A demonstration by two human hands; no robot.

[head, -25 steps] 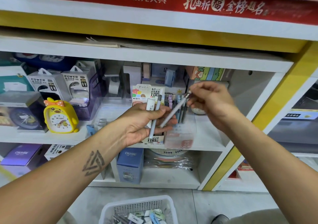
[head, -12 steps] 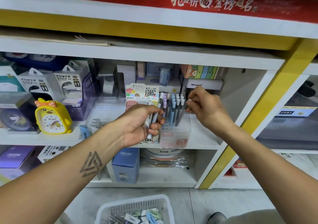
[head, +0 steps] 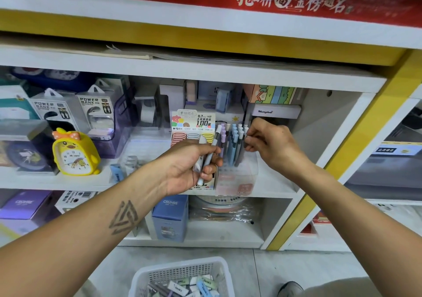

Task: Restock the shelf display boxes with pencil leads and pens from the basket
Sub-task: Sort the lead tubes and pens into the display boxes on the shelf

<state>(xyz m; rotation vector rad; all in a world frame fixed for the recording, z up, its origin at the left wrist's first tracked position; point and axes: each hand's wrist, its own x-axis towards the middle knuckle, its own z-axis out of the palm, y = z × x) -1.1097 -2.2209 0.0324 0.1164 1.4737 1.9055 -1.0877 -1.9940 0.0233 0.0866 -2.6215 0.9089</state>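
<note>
From the head camera, my left hand [head: 191,162] is raised before the shelf [head: 274,185], its fingers [head: 209,170] curled round a couple of pens [head: 211,150] — pale barrels standing nearly upright in my grip. My right hand [head: 271,143] reaches to the clear pen display box [head: 237,178] on the shelf, fingertips pinched together at the top of a grey pen [head: 240,150] standing among the blue and purple ones. Just left of that box stands the pencil lead display box [head: 194,123], marked 0.7 mm HB. Below, on the floor, the white basket [head: 182,274] holds small packets — more stock. A yellow duck clock [head: 74,153] sits further left.
</note>
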